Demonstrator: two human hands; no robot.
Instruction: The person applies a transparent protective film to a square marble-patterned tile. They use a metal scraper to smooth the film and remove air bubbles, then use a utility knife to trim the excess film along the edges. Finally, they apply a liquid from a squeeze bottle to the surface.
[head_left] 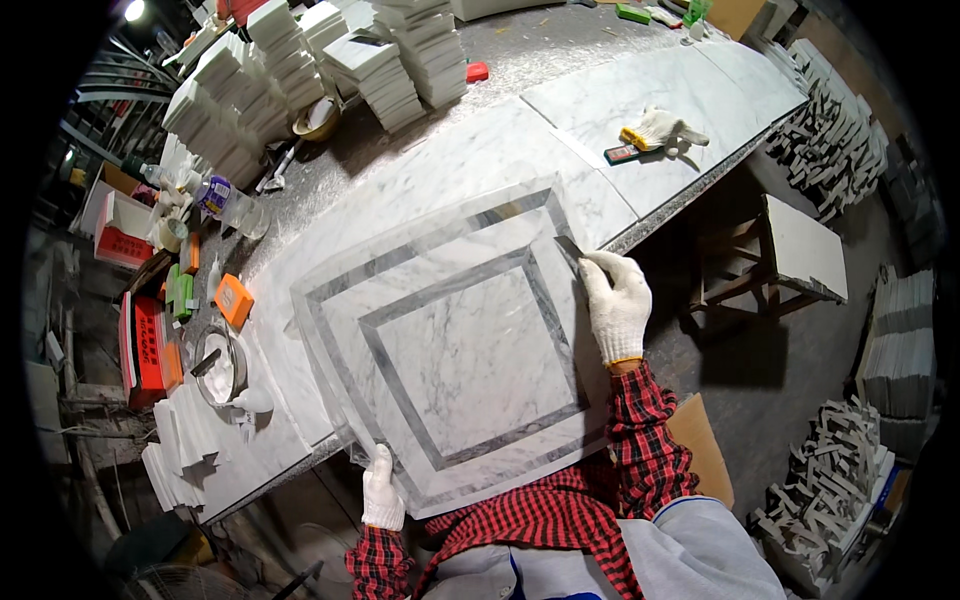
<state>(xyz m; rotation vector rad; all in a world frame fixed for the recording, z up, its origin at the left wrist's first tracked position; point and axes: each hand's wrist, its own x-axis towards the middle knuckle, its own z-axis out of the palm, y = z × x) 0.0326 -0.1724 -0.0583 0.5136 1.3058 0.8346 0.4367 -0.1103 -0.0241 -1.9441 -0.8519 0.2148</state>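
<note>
A square white marble panel [462, 345], grey-veined with two concentric dark-grey bands, sits face-up, one corner toward one o'clock, overhanging the bench [520, 48] toward five.

There are 2 gloved hands [382, 492] [616, 305] and 1 panel [470, 345] with 2 dark square bands [515, 208] [553, 330]. There is 1 counter [510, 42], 1 stool [806, 250] and 1 cardboard sheet [703, 455]. I count 2 bowls [238, 372] [322, 128], 2 red boxes [145, 348] [121, 240] and 1 small red block [477, 72]. Orange blocks [234, 300] number at least 2, green items [180, 292] at least 2, tile stacks [420, 60] at least 4, strip heaps [820, 140] at least 2. Bottles [245, 215] stand too crowded to count.
</note>
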